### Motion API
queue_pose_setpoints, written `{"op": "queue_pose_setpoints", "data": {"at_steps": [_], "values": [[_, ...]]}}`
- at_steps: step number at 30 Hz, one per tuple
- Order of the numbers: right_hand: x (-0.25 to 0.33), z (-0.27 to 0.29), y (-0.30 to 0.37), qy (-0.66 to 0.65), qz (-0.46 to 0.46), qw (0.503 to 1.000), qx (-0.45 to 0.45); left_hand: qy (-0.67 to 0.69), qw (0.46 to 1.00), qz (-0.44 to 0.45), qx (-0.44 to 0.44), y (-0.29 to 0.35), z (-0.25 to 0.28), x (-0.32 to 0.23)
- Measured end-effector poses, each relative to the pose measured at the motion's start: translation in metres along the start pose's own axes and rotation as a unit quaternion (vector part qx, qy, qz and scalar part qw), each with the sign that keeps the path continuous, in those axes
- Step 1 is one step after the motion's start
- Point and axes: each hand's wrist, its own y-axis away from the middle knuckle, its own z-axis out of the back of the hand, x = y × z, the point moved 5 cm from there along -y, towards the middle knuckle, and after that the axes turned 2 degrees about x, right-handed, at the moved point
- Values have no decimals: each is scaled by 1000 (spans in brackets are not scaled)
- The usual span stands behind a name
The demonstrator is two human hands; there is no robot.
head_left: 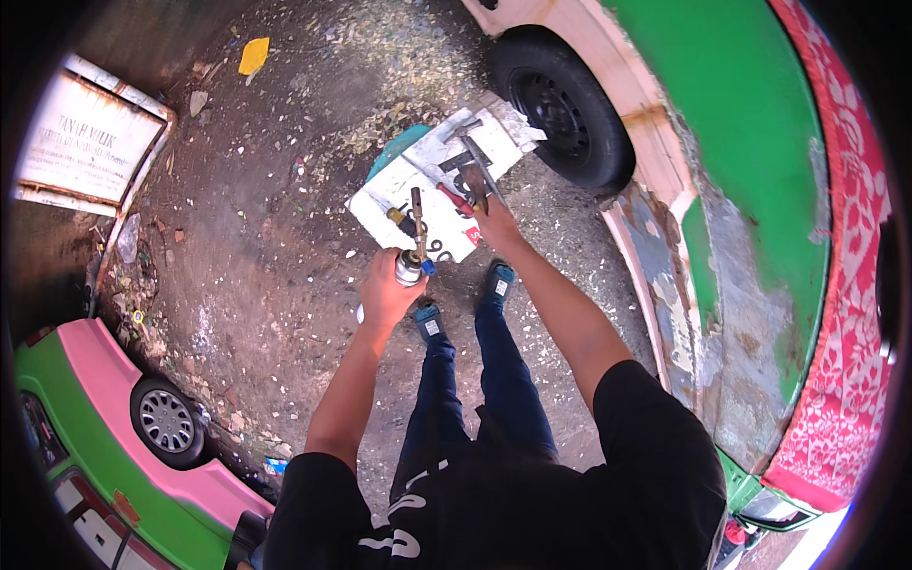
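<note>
Silver cylinder, white board, red cloth with white floral pattern, pink-and-green car, dark blue trousers.

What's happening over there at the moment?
A person in a black T-shirt stands beside a green vehicle, bending over a white board low down in front of them. Their left hand grips a silver, torch-like tool near the board's close edge. Their right hand is at the dark metal tools on the board; whether it grips one is unclear.
</note>
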Motion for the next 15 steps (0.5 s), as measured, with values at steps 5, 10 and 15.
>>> {"op": "queue_pose_setpoints", "data": {"at_steps": [5,10,15], "values": [[25,-3,-42,91,70,993,-20,1,1000,15,7,-10,-15,29],[38,0,-59,197,64,978,-2,-6,998,53,18,-18,-20,40],[49,7,-53,232,118,965,-14,-6,998,60,17,-21,-15,37]]}}
